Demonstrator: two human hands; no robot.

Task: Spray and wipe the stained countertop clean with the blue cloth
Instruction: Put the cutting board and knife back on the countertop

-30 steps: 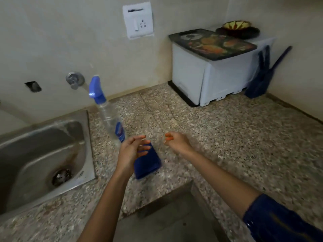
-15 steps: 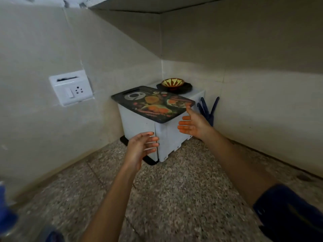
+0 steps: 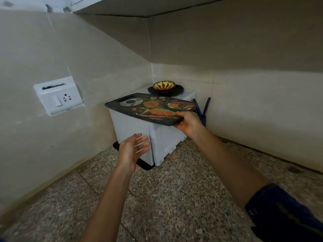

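The speckled granite countertop (image 3: 174, 198) fills the lower half of the head view. My right hand (image 3: 187, 124) grips the near right corner of a black tray (image 3: 150, 109) printed with food pictures, which lies on top of a white box (image 3: 132, 128) in the corner. Just in front of the box's near face my left hand (image 3: 133, 150) hovers with spread fingers and holds nothing. Neither the blue cloth nor the spray bottle is in view.
A patterned bowl (image 3: 164, 85) on a dark plate sits on the back of the white box. Dark blue handles (image 3: 203, 110) lean against the wall behind the box. A white socket plate (image 3: 58, 96) is on the left wall. A shelf overhangs above.
My view swung from the sink, bottle and cloth up to the corner. Both hands left the cloth; the right one reached forward and took hold of the tray's corner.
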